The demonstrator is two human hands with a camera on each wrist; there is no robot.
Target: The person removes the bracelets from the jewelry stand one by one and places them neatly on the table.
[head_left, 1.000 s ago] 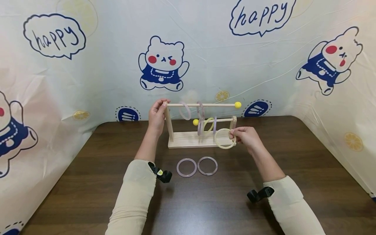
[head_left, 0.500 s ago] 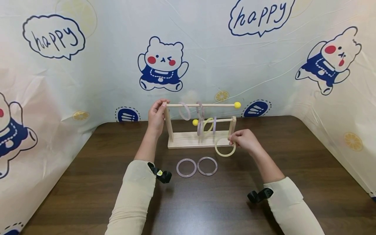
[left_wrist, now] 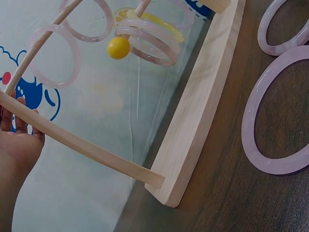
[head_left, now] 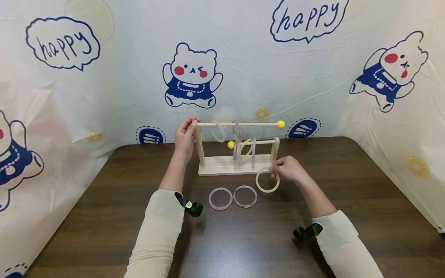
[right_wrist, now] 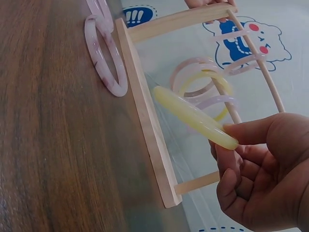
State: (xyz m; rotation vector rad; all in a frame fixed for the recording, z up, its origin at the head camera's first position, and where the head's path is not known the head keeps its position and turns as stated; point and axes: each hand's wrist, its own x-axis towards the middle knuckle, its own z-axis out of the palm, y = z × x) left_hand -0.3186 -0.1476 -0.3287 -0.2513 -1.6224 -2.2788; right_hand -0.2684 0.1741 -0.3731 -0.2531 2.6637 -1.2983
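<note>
My left hand (head_left: 185,139) grips the top of the left post of a wooden bangle rack (head_left: 222,166), thumb in front and fingers behind. Between thumb and fingers, my right hand (head_left: 290,169) pinches a pale yellow bangle (right_wrist: 193,116), held in front of the base's right end. Two pinkish bangles hang on the upper rod (head_left: 259,124). The lower rod (head_left: 267,142) carries several more, including a lavender bangle (head_left: 254,148) and a yellow one. On the table, a lilac bangle (head_left: 220,209) and a second lilac bangle (head_left: 245,206) lie side by side before the rack.
Yellow balls cap the free ends of the rods, such as the ball (head_left: 281,124) at upper right. The brown wooden table (head_left: 222,243) ends at a printed cloth backdrop (head_left: 250,77). Black wrist cameras are strapped over both sleeves.
My right hand has lowered the yellow bangle from in front of the rack's base toward the table, near the two lilac bangles. The left hand and rack have stayed put.
</note>
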